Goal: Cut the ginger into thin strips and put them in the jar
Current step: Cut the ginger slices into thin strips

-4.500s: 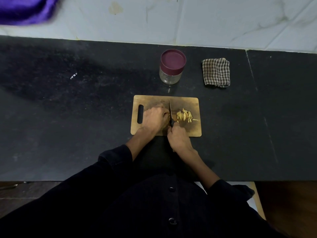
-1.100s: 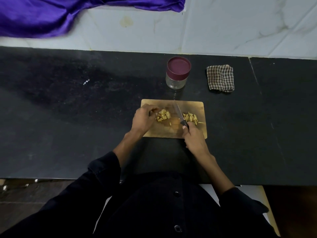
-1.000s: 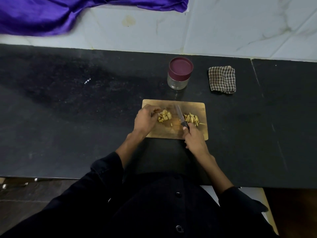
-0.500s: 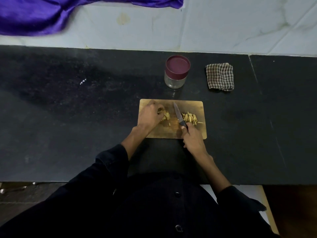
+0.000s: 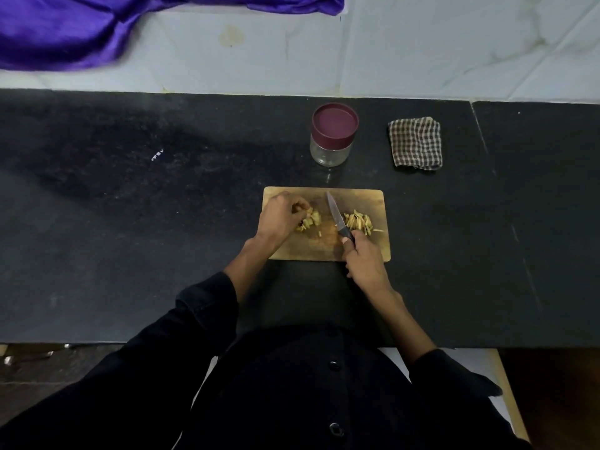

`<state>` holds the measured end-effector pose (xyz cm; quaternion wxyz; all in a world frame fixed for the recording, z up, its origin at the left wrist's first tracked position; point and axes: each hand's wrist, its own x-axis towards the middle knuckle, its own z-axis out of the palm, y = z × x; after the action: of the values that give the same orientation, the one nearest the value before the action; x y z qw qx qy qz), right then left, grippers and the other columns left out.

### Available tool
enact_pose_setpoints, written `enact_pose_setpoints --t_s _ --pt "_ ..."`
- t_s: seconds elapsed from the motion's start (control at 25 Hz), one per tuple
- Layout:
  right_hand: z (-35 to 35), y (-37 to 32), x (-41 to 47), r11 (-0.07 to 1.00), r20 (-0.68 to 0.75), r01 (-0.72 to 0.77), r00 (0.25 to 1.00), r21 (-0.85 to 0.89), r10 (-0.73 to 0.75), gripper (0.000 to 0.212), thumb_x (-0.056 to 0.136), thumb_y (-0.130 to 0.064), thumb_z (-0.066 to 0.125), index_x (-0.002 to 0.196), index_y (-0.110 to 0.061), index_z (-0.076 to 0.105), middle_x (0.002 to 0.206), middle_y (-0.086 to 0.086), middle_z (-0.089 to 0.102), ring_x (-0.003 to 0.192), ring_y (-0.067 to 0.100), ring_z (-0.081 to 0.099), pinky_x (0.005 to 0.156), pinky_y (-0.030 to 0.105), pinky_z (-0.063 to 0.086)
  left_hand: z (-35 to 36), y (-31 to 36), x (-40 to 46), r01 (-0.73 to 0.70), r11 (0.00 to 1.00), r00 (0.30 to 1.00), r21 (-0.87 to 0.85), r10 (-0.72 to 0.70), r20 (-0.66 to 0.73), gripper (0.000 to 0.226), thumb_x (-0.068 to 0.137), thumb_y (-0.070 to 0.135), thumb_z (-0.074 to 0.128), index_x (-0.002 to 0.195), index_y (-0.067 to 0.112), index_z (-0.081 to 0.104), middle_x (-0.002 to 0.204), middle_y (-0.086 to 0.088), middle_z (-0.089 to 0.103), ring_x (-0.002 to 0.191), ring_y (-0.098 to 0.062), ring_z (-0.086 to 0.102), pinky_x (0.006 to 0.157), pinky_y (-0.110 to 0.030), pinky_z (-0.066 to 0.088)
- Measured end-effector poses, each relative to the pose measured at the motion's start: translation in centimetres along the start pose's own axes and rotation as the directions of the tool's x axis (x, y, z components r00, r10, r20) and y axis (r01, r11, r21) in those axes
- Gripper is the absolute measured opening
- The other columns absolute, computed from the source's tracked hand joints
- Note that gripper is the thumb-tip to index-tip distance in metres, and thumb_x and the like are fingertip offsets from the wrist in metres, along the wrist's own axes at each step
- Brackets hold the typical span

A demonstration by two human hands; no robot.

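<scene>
On cutting board [image 5: 324,246]: left hand [image 5: 279,217] now bunching uncut ginger slices [image 5: 310,220], right hand [image 5: 363,258] gripping knife [image 5: 336,216], blade paused. Strips [image 5: 357,220] piled right; jar [image 5: 334,134] still lidded on worktop [image 5: 162,222]. More slicing ahead, guessing.

The left hand [image 5: 281,219] covers part of the ginger pieces [image 5: 310,220]; purple cloth [image 5: 97,24] runs off-frame

Black stone counter [image 5: 136,228], dusty, with a seam running front to back near its right end; pale tiled wall behind. Lying directly on it: wooden cutting board [image 5: 373,198] near the front middle; behind the board, a glass jar [image 5: 330,152] with its maroon lid on; right of the jar, well apart, a folded checked cloth [image 5: 415,143].
</scene>
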<state>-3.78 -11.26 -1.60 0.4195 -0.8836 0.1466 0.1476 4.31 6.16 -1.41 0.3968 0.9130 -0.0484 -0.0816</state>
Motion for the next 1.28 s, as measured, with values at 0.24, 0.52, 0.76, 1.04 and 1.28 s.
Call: enact_pose_setpoints --t_s 0.24,0.52,0.76,1.04,1.28 --pt "0.1 0.1 0.2 1.0 -0.006 0.001 1.0 -0.014 -0.002 0.023 0.105 -0.026 0.04 0.12 -0.012 0.052 0.095 0.007 0.06 0.087 0.027 0.063 0.079 0.052 0.056 -0.9 -0.5 0.2 0.086 0.978 0.996 -0.189 -0.083 0.022 0.004 0.082 0.014 0.073 0.086 0.016 0.073 0.084 0.008 0.069 0.074 -0.001 0.064 0.068 -0.012 0.051" --pt "0.0 0.0 0.2 1.0 0.002 -0.009 1.0 -0.003 0.009 0.024 0.105 -0.027 0.04 0.12 -0.013 0.052 0.099 0.008 0.061 0.089 0.028 0.063 0.08 0.052 0.055 -1.1 0.8 0.5 0.295 0.787 0.95 -0.542 -0.301 0.081 0.013 0.088 0.012 0.067 0.099 0.004 0.067 0.07 0.002 0.06 0.038 0.001 0.046 0.035 -0.014 0.033" --pt "-0.3 0.4 0.0 0.996 0.004 -0.017 1.0 0.086 0.016 0.02 0.106 -0.024 0.039 0.112 -0.011 0.052 0.096 0.013 0.06 0.074 0.019 0.059 0.046 0.021 0.047 3.2 3.1 -0.3 0.213 0.874 0.973 -0.436 -0.228 0.018 0.009 0.087 0.015 0.069 0.092 0.021 0.065 0.08 0.006 0.067 0.069 -0.001 0.063 0.063 -0.02 0.051" --pt "-0.6 0.3 -0.2 0.995 0.008 -0.03 1.0 0.096 0.029 0.02 0.106 -0.025 0.038 0.115 -0.012 0.051 0.092 0.009 0.058 0.071 0.015 0.057 0.042 0.015 0.042 4.5 3.2 -0.9 0.105 0.989 0.991 -0.106 -0.112 -0.067 0.02 0.091 0.014 0.063 0.11 0.014 0.065 0.105 0.001 0.069 0.095 -0.006 0.063 0.086 -0.025 0.053" --pt "-0.8 0.5 -0.6 0.996 0.003 -0.035 0.999 0.077 0.034 0.02 0.106 -0.027 0.038 0.116 -0.014 0.05 0.095 0.01 0.06 0.073 0.02 0.06 0.042 0.021 0.044 3.5 1.6 -1.0 -0.025 0.998 0.999 0.059 0.027 -0.04 0.023 0.092 0.009 0.058 0.111 0.018 0.069 0.109 0.002 0.07 0.097 -0.01 0.065 0.083 -0.029 0.055"
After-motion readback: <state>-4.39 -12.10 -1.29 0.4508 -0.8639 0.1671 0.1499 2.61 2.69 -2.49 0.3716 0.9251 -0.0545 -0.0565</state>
